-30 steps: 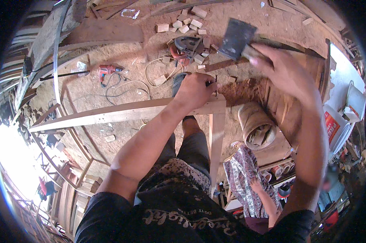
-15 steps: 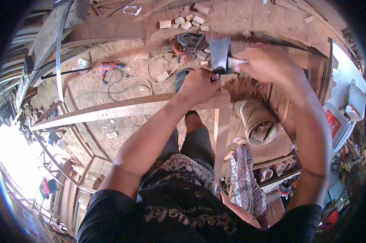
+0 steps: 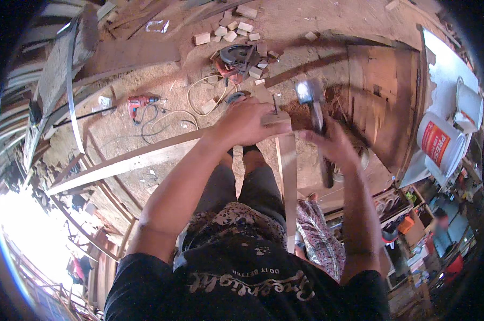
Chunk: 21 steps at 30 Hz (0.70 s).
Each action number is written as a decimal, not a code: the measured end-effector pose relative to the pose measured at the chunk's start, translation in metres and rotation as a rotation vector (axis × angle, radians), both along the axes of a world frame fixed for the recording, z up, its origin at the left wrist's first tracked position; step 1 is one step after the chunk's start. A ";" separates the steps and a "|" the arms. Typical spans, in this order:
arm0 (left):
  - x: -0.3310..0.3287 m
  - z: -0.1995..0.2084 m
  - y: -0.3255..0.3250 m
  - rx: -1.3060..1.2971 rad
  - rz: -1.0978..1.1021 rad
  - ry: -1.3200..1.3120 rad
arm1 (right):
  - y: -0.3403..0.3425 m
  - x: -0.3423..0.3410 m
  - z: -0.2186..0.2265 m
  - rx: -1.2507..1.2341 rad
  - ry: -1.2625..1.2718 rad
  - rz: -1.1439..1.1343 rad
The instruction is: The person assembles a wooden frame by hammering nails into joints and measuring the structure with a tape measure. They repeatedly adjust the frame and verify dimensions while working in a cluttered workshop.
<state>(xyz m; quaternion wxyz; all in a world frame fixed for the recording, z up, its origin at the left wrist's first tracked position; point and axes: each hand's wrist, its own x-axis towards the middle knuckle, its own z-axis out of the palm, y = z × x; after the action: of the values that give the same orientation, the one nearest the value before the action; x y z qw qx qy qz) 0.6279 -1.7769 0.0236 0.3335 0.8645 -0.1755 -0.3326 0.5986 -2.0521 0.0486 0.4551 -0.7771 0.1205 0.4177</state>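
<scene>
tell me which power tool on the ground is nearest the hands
The circular saw, beyond the left hand; the red drill lies farther away, off to the left.

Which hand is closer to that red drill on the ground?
Left. The left hand is on the wooden beam near its end, to the right of the red drill. The right hand, gripping a hammer, is farther right.

L arm angled fwd, L grip curled, R arm fwd, R grip blurred
</scene>
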 end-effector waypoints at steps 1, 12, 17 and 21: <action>-0.001 0.005 0.001 0.023 -0.029 0.016 | 0.002 -0.025 -0.004 0.123 0.077 -0.175; 0.013 0.028 -0.010 0.140 -0.038 0.318 | 0.041 -0.100 -0.028 0.428 0.034 -0.743; 0.010 0.019 -0.007 0.040 0.021 0.386 | 0.044 -0.090 -0.010 0.540 0.107 -0.788; 0.007 0.010 -0.003 -0.033 0.011 0.375 | 0.043 -0.095 -0.016 0.459 0.024 -0.722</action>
<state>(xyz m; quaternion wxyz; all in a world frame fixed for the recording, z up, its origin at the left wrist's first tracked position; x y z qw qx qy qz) 0.6348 -1.7800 0.0337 0.3764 0.7827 -0.1110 -0.4831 0.5036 -2.0087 0.0322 0.7320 -0.5585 0.2941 0.2564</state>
